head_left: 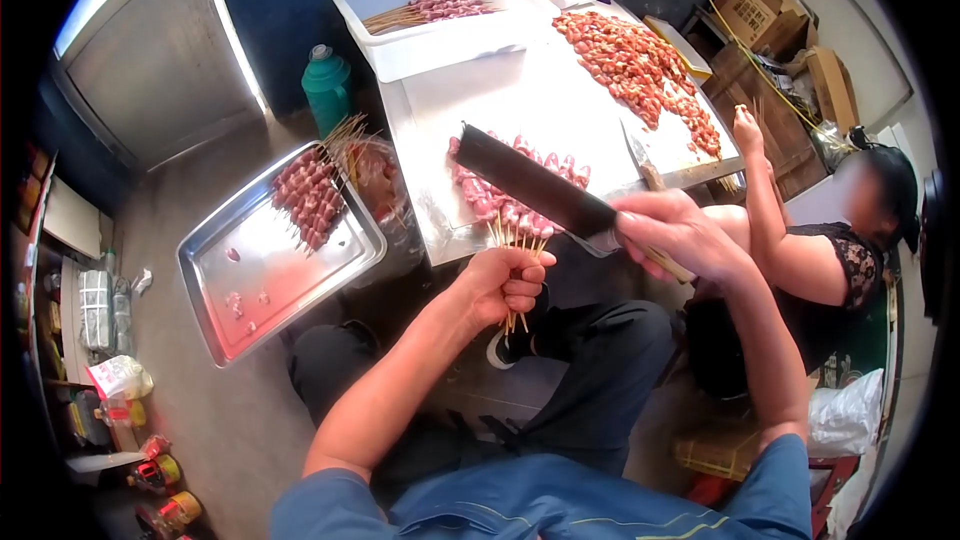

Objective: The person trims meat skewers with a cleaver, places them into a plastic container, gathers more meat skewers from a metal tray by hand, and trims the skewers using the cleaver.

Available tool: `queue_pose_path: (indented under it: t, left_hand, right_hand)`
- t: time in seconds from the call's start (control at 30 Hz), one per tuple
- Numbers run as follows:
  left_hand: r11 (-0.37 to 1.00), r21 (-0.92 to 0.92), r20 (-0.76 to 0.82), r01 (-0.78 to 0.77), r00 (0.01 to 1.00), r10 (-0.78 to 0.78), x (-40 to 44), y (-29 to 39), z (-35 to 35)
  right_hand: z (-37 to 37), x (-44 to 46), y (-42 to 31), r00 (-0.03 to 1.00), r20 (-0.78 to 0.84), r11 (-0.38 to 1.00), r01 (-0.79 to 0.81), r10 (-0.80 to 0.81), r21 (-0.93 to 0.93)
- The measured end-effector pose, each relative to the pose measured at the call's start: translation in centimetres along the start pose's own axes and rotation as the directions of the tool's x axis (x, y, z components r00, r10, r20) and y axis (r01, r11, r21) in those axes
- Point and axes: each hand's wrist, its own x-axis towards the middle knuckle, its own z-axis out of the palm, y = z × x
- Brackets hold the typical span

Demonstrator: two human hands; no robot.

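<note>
While the left grip (pixel 505 285) clamps the bunched skewers (pixel 486 203) by their near ends, meat pointing away over the desk (pixel 428 130), the cleaver (pixel 537 181) clenched in the right grip (pixel 680 232) slants across them.

One camera, worn on the person's head, looks forward and steeply down. Its very wide view bows straight lines, and a black rounded border cuts the corners. The wearer's blue shirt (pixel 540 500) lies at the bottom edge, right beneath the camera. The left hand (pixel 505 285) and right hand (pixel 675 230) are near it, around the centre; the white tabletop (pixel 435 120) stretches beyond them, and a metal door (pixel 165 65) stands farther off, upper left.
</note>
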Motion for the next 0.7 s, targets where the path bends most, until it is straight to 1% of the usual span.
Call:
queue_pose_path:
  t: [0.07,0.13,0.2,0.23,0.27,0.33,0.37,0.43,0.47,0.53,0.57,0.63,0.7]
  left_hand:
    - [1.0,0.011,0.006,-0.008,1.0,0.008,-0.1,0.0,0.0]
    - [1.0,0.001,0.003,-0.007,1.0,0.007,0.1,-0.1,-0.3]
    - [1.0,-0.011,0.005,-0.005,1.0,0.005,0.2,-0.1,-0.4]
    - [1.0,-0.014,-0.012,-0.004,1.0,0.003,0.2,-0.1,-0.3]
    - [1.0,-0.016,-0.029,-0.002,1.0,0.002,0.2,-0.1,-0.2]
    - [1.0,-0.03,-0.029,0.0,1.0,-0.001,0.3,-0.1,-0.4]
    - [0.999,-0.042,-0.03,0.007,1.0,-0.008,0.4,-0.1,-0.5]
    - [1.0,-0.024,-0.032,-0.002,0.999,0.001,0.4,-0.2,-0.3]
    - [1.0,-0.003,-0.038,-0.012,0.999,0.012,0.3,-0.2,-0.2]
    - [1.0,-0.002,-0.022,0.001,1.0,-0.001,0.4,-0.1,-0.1]
    - [1.0,-0.003,-0.007,0.012,1.0,-0.012,0.4,-0.1,0.0]
    - [1.0,0.0,-0.01,0.005,1.0,-0.005,0.2,0.0,0.1]
    - [1.0,-0.001,-0.019,0.0,1.0,0.0,0.1,-0.1,0.0]
  right_hand:
    - [1.5,2.4,-1.2,1.0,-0.021,1.0,0.02,-0.02,-0.001]
    - [2.0,3.2,-0.9,0.998,-0.044,0.999,0.038,-0.038,-0.005]
    - [1.6,3.2,0.4,0.998,0.032,0.99,-0.049,0.054,-0.13]
    - [0.6,2.4,1.0,0.996,0.049,0.993,-0.064,0.07,-0.098]
    - [-0.5,1.2,1.2,0.987,0.067,0.987,-0.139,0.144,-0.076]
    - [-1.5,-1.5,1.4,0.976,0.018,0.975,-0.216,0.217,-0.049]
    - [-1.7,-2.4,1.8,0.976,0.017,0.975,-0.217,0.218,-0.051]
    - [-1.8,-3.7,2.5,0.98,-0.023,0.981,-0.195,0.195,0.008]
    - [-1.7,-3.7,2.2,0.98,-0.024,0.98,-0.197,0.197,0.009]
    - [-0.9,-2.9,0.7,0.99,-0.039,0.991,-0.134,0.133,-0.013]
    - [-0.5,-2.0,0.2,0.991,-0.039,0.991,-0.132,0.131,-0.013]
    - [0.4,0.5,-0.6,1.0,-0.002,0.999,0.002,-0.002,-0.038]
    - [1.7,2.8,-1.1,1.0,-0.01,0.999,0.005,-0.005,-0.036]
